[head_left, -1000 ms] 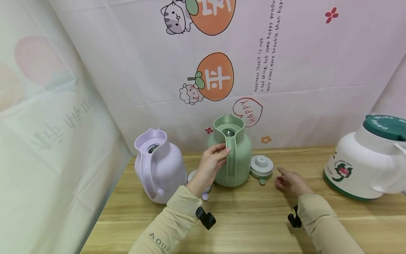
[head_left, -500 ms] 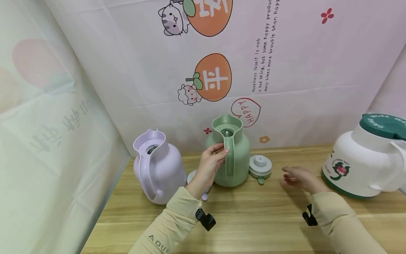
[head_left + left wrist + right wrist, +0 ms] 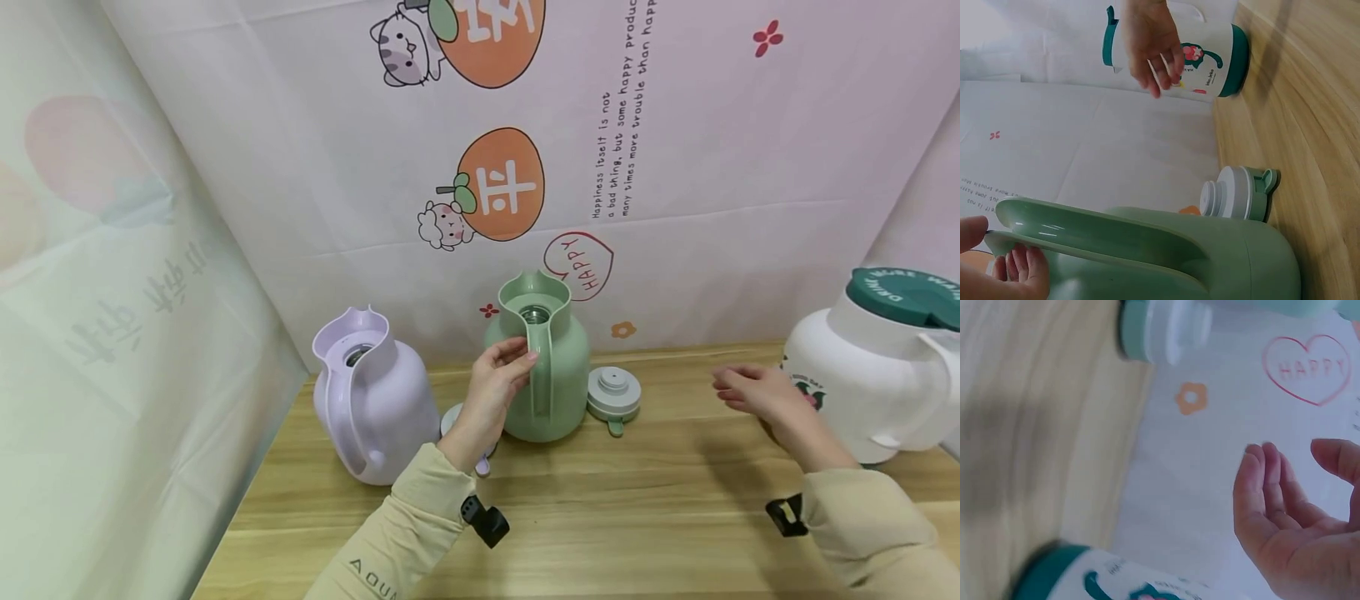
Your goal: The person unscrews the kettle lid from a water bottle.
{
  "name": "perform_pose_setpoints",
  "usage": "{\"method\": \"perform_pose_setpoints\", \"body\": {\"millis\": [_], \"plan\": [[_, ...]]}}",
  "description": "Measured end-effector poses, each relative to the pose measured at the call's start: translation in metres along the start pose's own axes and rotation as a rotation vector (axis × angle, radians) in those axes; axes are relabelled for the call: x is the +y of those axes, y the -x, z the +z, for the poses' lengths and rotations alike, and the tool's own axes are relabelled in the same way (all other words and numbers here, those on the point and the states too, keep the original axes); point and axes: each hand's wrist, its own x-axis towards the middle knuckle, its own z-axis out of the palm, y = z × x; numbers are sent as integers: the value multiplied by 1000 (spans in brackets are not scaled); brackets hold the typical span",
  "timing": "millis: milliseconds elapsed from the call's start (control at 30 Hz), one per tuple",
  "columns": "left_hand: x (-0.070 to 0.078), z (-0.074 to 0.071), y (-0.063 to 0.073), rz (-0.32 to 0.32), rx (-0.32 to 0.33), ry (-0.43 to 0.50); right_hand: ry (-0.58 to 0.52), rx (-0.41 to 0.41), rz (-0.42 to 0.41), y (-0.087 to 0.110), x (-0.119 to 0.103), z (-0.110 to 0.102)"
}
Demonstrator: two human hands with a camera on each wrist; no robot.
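An open-topped green thermos jug [image 3: 562, 375] stands upright on the table, its handle [image 3: 540, 375] facing me. My left hand [image 3: 491, 387] pinches the upper left edge of that handle between thumb and fingers, also seen up close in the left wrist view. My right hand [image 3: 765, 400] holds nothing; its fingers are loosely bent above the table, just left of the white thermos jug [image 3: 847, 358] with a dark green lid [image 3: 907, 296]. In the right wrist view, a gap shows between thumb [image 3: 1335, 456] and fingers. A grey-and-green stopper [image 3: 613, 392] lies right of the green jug.
A lilac thermos jug [image 3: 382, 408], also open at the top, stands at the left. Beside it lies a lilac-tabbed stopper [image 3: 452, 417], partly hidden behind my left wrist. A printed white cloth [image 3: 675, 275] hangs behind the wooden table [image 3: 600, 517].
My right hand has moved right, away from the grey-and-green stopper and up to the white jug. My left hand stays on the green jug's handle. The view shifts slightly.
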Motion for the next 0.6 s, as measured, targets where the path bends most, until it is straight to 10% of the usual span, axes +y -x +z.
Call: {"method": "perform_pose_setpoints", "body": {"millis": [367,600], "plan": [[7,10,5,230,139,-44,-114,454,-49,34,12,-36],[12,31,14,410,72,-179,-201,897,27,56,13,-47]]}}
